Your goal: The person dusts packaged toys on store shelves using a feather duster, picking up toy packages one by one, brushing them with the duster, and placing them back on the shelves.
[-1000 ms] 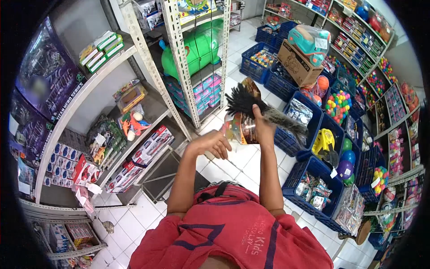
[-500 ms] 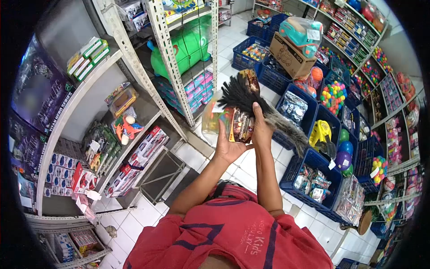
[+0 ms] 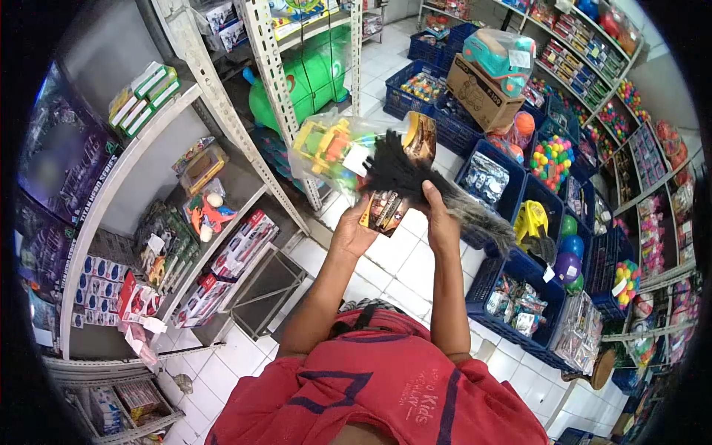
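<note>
My left hand [image 3: 354, 231] grips the lower edge of a dark printed toy packet [image 3: 387, 211] with a yellow border. Just beyond it is a clear plastic bag [image 3: 326, 152] of yellow, green and orange toy pieces, with a white label; its support is hidden. A bundle of black strands [image 3: 395, 169], turning grey and frayed [image 3: 475, 213] toward the right, looks like a duster. My right hand [image 3: 443, 225] closes around its middle, thumb on top. Another brown-and-gold printed packet [image 3: 421, 136] shows behind the black strands.
Metal shelves [image 3: 141, 174] with boxed toys stand on my left. A green inflatable toy [image 3: 308, 85] lies on the rack ahead. Blue crates [image 3: 512, 326] of packets and balls line the right, with a brown carton [image 3: 482, 93] on top. White tiles [image 3: 371, 278] cover the floor.
The bag of toy pieces has risen and swung left, showing more of itself. My left hand has shifted left and down, and my right hand slightly down. The black strands sit slightly lower.
</note>
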The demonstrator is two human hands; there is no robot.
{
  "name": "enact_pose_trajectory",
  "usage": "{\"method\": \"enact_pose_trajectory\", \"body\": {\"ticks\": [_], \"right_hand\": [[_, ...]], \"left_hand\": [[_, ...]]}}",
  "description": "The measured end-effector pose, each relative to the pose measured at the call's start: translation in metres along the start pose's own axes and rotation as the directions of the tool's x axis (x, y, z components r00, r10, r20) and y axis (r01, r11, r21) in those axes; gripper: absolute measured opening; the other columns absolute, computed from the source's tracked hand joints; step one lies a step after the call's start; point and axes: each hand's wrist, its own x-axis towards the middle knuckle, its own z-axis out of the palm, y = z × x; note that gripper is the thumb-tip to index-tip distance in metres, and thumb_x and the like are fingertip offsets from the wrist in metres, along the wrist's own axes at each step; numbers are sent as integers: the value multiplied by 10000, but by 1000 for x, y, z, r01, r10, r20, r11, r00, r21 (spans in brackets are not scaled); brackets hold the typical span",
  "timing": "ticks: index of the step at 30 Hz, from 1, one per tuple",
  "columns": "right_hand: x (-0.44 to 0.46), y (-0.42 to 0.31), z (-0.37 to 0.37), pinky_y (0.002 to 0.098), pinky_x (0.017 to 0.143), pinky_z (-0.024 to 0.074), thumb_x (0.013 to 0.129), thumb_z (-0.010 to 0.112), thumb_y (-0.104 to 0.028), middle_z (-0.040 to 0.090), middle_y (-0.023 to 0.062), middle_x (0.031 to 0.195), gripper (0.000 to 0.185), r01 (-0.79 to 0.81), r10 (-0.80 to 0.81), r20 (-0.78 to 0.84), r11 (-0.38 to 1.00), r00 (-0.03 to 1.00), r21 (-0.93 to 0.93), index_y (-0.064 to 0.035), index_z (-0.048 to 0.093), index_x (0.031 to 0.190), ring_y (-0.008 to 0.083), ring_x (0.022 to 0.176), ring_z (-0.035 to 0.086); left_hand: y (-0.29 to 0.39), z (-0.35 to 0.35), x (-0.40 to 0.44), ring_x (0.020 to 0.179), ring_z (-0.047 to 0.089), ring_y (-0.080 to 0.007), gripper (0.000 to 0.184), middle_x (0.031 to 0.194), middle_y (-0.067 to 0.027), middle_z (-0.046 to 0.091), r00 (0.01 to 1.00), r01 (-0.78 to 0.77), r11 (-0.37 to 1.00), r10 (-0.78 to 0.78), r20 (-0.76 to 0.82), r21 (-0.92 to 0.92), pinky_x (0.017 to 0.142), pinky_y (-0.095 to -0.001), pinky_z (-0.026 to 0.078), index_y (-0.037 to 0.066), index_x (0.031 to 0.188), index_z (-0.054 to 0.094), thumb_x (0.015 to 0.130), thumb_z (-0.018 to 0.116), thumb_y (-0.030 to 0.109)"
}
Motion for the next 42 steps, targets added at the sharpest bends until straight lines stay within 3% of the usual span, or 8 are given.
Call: {"method": "enact_pose_trajectory", "body": {"ticks": [8, 13, 21, 25, 28, 32, 35, 42], "right_hand": [[-26, -53, -10, 281, 568, 411, 717, 649, -295, 557, 42, 627, 319, 281, 30, 409, 681, 912, -676, 17, 597, 756, 125, 586, 488], [-27, -56, 0, 278, 505, 396, 747, 607, -123, 553, 104, 587, 142, 627, -625, 235, 535, 745, -566, 16, 586, 722, 168, 492, 489], [-42, -56, 12, 256, 499, 420, 718, 631, -119, 565, 99, 594, 150, 569, -205, 577, 596, 790, -567, 17, 581, 676, 133, 505, 525], [-41, -56, 25, 289, 486, 379, 717, 643, -153, 503, 95, 550, 205, 650, -610, 308, 480, 730, -589, 5, 543, 631, 182, 468, 464], [-42, -58, 24, 299, 490, 422, 729, 611, -114, 546, 100, 588, 160, 723, -466, 562, 326, 683, -609, 13, 552, 653, 201, 494, 531], [-49, -53, 21, 293, 532, 455, 706, 635, -133, 577, 113, 610, 155, 592, -193, 603, 557, 774, -582, 13, 587, 688, 211, 545, 567], [-45, -56, 24, 289, 499, 395, 732, 622, -155, 530, 115, 571, 171, 700, -570, 454, 343, 685, -626, 8, 581, 700, 171, 484, 498], [-49, -56, 27, 297, 514, 409, 722, 629, -144, 542, 111, 616, 148, 741, -436, 598, 393, 672, -545, -2, 587, 719, 225, 516, 520]], "left_hand": [[16, -2, -6, 783, 610, -247, 377, 1020, -178, 554, 976, -22, 998, 35, -215, 62, 690, -317, 515, -29, 1078, 469, 727, 545, 85], [21, 8, -7, 997, 516, -246, 312, 1070, -123, 537, 994, -111, 987, 109, 26, 116, 880, -428, 408, 16, 1076, 484, 815, 512, 185], [23, 6, -11, 900, 572, -239, 280, 1013, -141, 564, 986, -141, 985, 149, -79, 100, 816, -375, 464, 3, 1037, 513, 765, 545, 65], [23, 9, -14, 936, 558, -269, 328, 1049, -149, 546, 983, -151, 984, 160, -88, 95, 802, -429, 462, -13, 1092, 473, 766, 483, 24], [25, 3, -14, 942, 556, -276, 323, 1051, -155, 542, 993, -119, 978, 116, 28, 172, 817, -431, 459, -16, 1092, 467, 771, 456, 22], [23, 0, -17, 906, 570, -272, 314, 1033, -145, 554, 985, -161, 984, 156, 66, 78, 791, -392, 484, -16, 1095, 470, 805, 409, 86], [21, 17, -21, 901, 571, -255, 312, 1014, -134, 562, 974, -182, 972, 199, -107, 146, 776, -397, 480, -6, 1079, 485, 779, 522, 70], [20, 5, -23, 911, 565, -232, 349, 1002, -135, 563, 980, -107, 970, 140, -141, 216, 802, -367, 474, -22, 1105, 441, 768, 525, 5]]}}
